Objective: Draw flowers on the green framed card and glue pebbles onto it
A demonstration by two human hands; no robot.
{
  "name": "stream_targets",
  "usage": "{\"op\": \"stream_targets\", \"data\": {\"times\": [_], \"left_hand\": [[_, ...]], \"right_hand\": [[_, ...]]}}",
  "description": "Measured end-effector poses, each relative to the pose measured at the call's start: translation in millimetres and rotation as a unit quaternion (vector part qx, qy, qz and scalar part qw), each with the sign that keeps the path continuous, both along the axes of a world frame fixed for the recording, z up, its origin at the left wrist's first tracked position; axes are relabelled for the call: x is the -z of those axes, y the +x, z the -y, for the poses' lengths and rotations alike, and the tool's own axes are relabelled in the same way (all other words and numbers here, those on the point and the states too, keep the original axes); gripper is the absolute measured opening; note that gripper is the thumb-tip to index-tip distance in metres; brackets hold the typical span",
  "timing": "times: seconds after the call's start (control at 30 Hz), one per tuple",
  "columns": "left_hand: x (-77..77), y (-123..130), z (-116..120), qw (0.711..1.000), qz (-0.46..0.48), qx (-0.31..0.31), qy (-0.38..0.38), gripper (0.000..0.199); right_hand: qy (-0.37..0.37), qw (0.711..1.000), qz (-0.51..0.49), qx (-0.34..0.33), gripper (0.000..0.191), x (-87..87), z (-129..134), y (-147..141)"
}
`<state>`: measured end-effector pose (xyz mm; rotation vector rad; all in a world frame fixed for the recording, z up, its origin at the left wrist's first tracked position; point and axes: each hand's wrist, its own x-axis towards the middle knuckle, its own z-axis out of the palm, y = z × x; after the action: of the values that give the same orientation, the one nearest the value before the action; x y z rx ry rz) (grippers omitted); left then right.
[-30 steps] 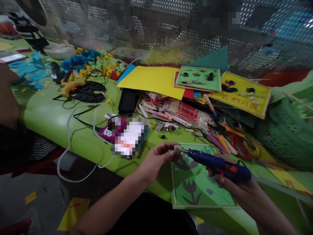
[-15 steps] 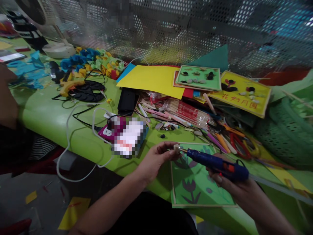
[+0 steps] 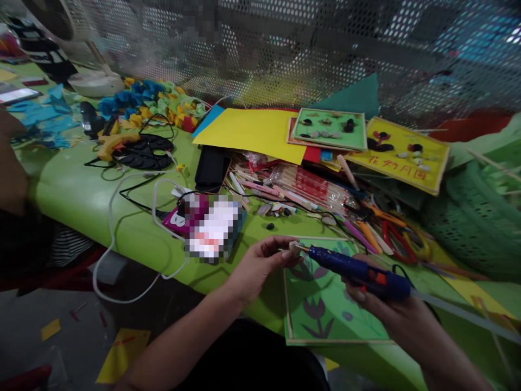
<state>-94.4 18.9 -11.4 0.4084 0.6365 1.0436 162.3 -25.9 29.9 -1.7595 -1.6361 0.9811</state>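
The left hand [image 3: 254,269] is pinched narrow, its fingertips holding a small pale pebble [image 3: 293,247] above the far left corner of a green framed picture [image 3: 293,323], which lies at the near edge of the counter [image 3: 91,203]. The right hand [image 3: 386,309] is closed around a blue glue gun [image 3: 354,266], its nozzle at the pebble. The likeliest trouble is a burn: the tip points towards the left fingertips, so a small slip or too much glue could put hot metal or glue on skin. The tiny pebble could also slide from such a tight pinch, and a stray drip could mark the picture beneath. With its near left corner at the counter's edge, the picture might tip if a forearm knocked it. The right hand and gun cover part of the picture's right side, and the fingers wrapping the gun's handle are partly hidden. Whether the nozzle touches the pebble, and whether glue is on it, is too small to tell; the pebble's underside is hidden by the fingers.
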Motion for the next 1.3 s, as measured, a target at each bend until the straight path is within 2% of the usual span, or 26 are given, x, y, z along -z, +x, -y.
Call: {"op": "stream_targets", "data": {"times": [0.17,0.4,0.7,0.9,1.13,1.3], "left_hand": [[-0.8,0,0,1.000,0.002,-0.002,-0.002,0.037],[3.7,0,1,1.000,0.014,0.003,0.005,0.035],[2.3,-1,1,1.000,0.002,0.009,0.006,0.032],[3.0,0,2,1.000,-0.001,-0.004,-0.002,0.033],[1.7,-1,2,1.000,-0.003,0.012,0.004,0.036],[1.4,0,2,1.000,-0.006,0.005,-0.010,0.033]], "right_hand": [[0.005,0.999,-0.006,0.033,0.058,2.0,4,2],[0.024,1.000,0.005,0.000,0.050,1.0,1,0],[0.006,1.000,-0.001,-0.023,0.037,-10.0,0,-8],[0.009,0.999,-0.011,0.036,0.049,-6.1,3,-6],[0.018,0.999,-0.017,0.035,0.047,0.6,5,-1],[0.005,0.997,-0.033,0.076,0.061,9.9,11,5]]}}
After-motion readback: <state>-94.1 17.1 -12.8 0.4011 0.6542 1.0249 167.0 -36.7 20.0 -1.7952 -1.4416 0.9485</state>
